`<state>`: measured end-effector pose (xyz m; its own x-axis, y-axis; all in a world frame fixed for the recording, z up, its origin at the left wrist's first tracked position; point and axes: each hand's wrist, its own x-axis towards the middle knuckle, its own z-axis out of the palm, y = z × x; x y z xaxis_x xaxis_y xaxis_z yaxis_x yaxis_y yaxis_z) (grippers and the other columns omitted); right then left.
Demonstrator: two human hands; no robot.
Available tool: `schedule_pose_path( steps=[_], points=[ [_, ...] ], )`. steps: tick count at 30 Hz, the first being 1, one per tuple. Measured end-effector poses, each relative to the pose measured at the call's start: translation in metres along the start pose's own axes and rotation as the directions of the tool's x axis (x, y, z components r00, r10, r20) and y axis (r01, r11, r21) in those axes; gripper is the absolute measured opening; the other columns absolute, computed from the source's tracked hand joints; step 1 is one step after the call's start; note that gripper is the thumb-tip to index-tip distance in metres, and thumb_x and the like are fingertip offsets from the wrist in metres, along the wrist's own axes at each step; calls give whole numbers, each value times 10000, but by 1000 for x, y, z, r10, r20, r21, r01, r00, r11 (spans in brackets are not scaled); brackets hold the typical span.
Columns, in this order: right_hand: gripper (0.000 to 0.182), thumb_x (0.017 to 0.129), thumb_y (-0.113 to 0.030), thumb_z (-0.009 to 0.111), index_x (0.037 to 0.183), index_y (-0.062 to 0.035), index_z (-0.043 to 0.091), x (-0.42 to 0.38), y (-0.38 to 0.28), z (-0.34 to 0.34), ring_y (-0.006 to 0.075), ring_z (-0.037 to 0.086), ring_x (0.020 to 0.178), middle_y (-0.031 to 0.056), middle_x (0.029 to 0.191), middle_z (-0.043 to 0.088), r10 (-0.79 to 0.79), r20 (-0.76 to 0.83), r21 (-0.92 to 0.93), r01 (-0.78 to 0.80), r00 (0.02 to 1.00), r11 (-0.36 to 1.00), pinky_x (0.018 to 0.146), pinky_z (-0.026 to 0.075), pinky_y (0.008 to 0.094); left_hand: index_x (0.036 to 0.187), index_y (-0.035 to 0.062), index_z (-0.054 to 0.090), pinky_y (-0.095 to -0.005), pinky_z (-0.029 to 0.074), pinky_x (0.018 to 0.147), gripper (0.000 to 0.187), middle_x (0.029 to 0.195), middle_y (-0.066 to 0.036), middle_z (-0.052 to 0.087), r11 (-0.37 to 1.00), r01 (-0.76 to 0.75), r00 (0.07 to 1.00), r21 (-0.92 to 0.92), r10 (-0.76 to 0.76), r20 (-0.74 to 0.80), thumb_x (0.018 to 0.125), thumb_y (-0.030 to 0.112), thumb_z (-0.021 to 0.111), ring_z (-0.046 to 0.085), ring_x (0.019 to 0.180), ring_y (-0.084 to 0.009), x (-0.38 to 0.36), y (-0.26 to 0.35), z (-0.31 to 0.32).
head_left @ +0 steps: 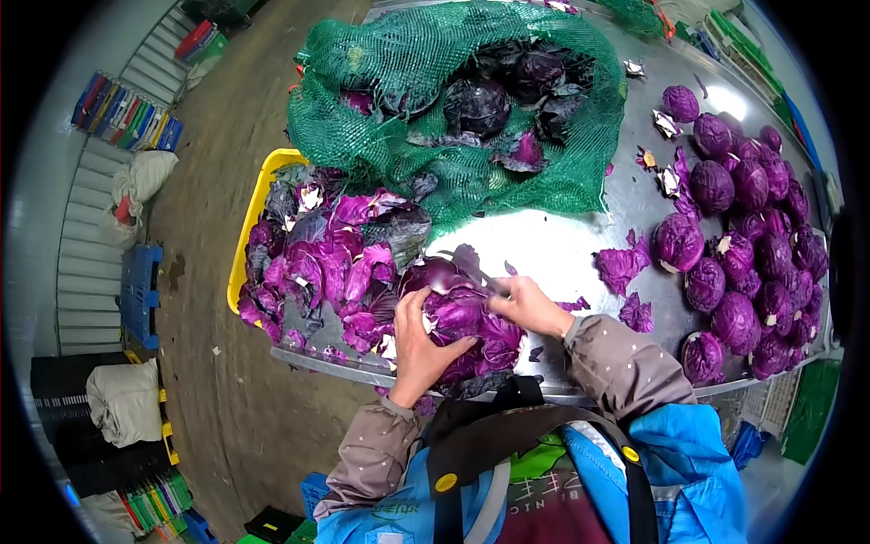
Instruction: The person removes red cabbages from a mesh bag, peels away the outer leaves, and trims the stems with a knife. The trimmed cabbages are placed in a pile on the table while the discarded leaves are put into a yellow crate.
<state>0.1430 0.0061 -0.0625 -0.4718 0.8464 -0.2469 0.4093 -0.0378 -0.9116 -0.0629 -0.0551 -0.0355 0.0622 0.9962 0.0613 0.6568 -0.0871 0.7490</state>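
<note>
Near the front edge of the metal table, my left hand (pixel 419 349) lies against a purple cabbage (pixel 458 313), its fingers spread along the left side. My right hand (pixel 530 306) is closed around the handle of a knife (pixel 473 270), whose blade points up and left over the cabbage. Loose outer leaves (pixel 331 258) pile up just left of the cabbage, in and around a yellow crate (pixel 257 207). Beyond my hands, a green mesh sack (pixel 381 136) lies with its mouth spread, showing dark unpeeled cabbages (pixel 477 107) inside.
Many peeled cabbages (pixel 734 322) are heaped along the table's right side. Torn leaves (pixel 622 266) lie scattered on the metal table (pixel 544 240). On the floor to the left stand a blue pallet (pixel 140 295) and stacked folded crates (pixel 127 113).
</note>
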Motion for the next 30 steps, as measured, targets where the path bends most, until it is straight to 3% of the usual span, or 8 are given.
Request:
schedule_pose_path(
  steps=[3, 5, 10, 14, 19, 21, 25, 30],
  points=[
    [190, 851, -108, 545, 996, -6, 616, -1, 1, 0, 213, 550, 546, 162, 591, 538, 170, 25, 344, -168, 985, 924, 556, 450, 366, 1250, 27, 378, -425, 352, 987, 873, 1213, -188, 376, 1000, -11, 1000, 20, 11, 29, 561, 262, 859, 385, 1179, -362, -2, 7, -7],
    [204, 849, -115, 526, 1008, -45, 634, -3, -13, 3, 268, 577, 566, 164, 598, 551, -127, -80, -34, 125, 989, 992, 573, 456, 385, 1218, 25, 403, -434, 419, 904, 841, 1173, -193, 414, 998, 56, 996, 23, -58, 68, 566, 314, 850, 445, 1107, -369, 3, 20, -18],
    [588, 749, -342, 656, 1212, -40, 457, 0, -47, 1, 384, 613, 691, 209, 732, 614, 45, 0, -216, -44, 999, 975, 675, 474, 444, 1131, -3, 505, -457, 451, 806, 756, 1098, -195, 492, 942, -12, 990, 335, -36, 138, 571, 388, 830, 530, 943, -369, 20, 28, -14],
    [457, 761, -345, 643, 1095, -51, 536, -5, -42, 14, 371, 616, 679, 168, 722, 624, -297, -79, -292, 263, 952, 920, 614, 483, 447, 1128, 19, 554, -446, 468, 789, 719, 1112, -192, 505, 950, -69, 987, 304, 21, 157, 570, 381, 827, 545, 920, -387, 19, 3, -12],
    [242, 833, -259, 606, 941, -44, 633, 19, -18, 22, 349, 606, 627, 183, 719, 624, -379, -257, -350, 280, 889, 894, 583, 483, 419, 1240, 12, 449, -413, 440, 890, 846, 1166, -205, 505, 985, 94, 964, 146, -126, 233, 589, 400, 824, 516, 1075, -371, 23, 15, -29],
    [235, 846, -252, 595, 937, -42, 649, 35, 9, 14, 301, 600, 578, 174, 669, 606, -11, -317, -9, 8, 948, 1000, 563, 471, 388, 1245, 17, 434, -410, 439, 896, 842, 1182, -199, 502, 987, 108, 974, 118, -129, 185, 594, 381, 824, 517, 1086, -357, 18, 8, -26],
    [490, 821, -407, 634, 1065, 16, 602, 14, -30, -10, 231, 625, 608, 103, 705, 654, 185, -35, 110, -180, 982, 977, 604, 488, 351, 1229, 33, 448, -415, 431, 907, 787, 1162, -174, 509, 990, 135, 989, 32, -137, 49, 598, 319, 823, 518, 1082, -335, 7, -1, -21],
    [859, 721, -333, 718, 1381, -11, 271, -16, -117, -11, 402, 617, 827, 216, 816, 637, -19, 11, -576, 22, 1000, 817, 742, 487, 453, 1190, 18, 445, -419, 417, 891, 788, 1087, -171, 486, 996, 73, 985, 42, -65, -162, 553, 264, 839, 497, 1040, -348, 10, 18, -13]
  ],
)
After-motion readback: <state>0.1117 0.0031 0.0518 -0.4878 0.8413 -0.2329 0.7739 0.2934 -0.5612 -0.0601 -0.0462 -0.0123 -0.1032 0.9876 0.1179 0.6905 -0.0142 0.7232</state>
